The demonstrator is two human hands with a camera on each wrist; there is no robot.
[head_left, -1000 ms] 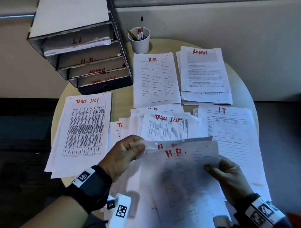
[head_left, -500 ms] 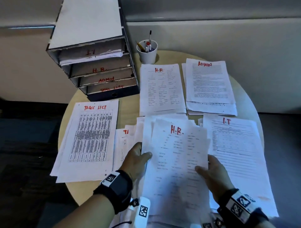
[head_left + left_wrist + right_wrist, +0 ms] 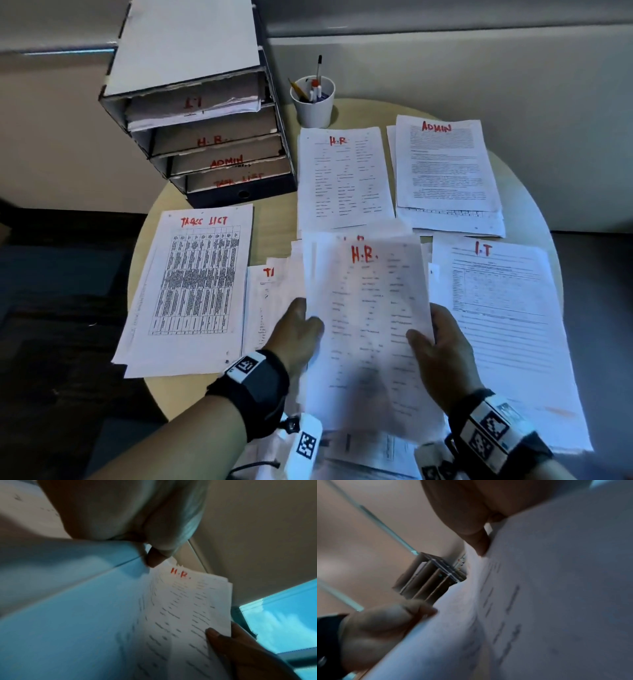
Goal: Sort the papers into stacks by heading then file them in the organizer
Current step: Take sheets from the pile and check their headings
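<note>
A bundle of sheets headed H.R. [image 3: 366,308] is held over the loose unsorted pile [image 3: 270,301] at the table's near middle. My left hand [image 3: 301,329] pinches its left edge, thumb on top. My right hand [image 3: 438,342] grips its right edge, with the thumb [image 3: 214,632] lying on the print. Sorted stacks lie around: H.R. stack [image 3: 342,178], ADMIN stack [image 3: 445,164], I.T stack [image 3: 496,308], TASKS LIST stack [image 3: 195,281]. The organizer [image 3: 205,137] stands at the back left, its trays marked I.T, H.R., ADMIN and TASKS LIST. The fingers under the sheets are hidden.
A white cup of pens [image 3: 313,102] stands beside the organizer at the back. The round table [image 3: 274,226] ends close to the TASKS LIST stack on the left and the I.T stack on the right. A wall runs behind.
The H.R. sheets, raised and tilted toward me a second ago, now lie lower and flatter over the pile. My left hand slid from the top corner down to the left edge.
</note>
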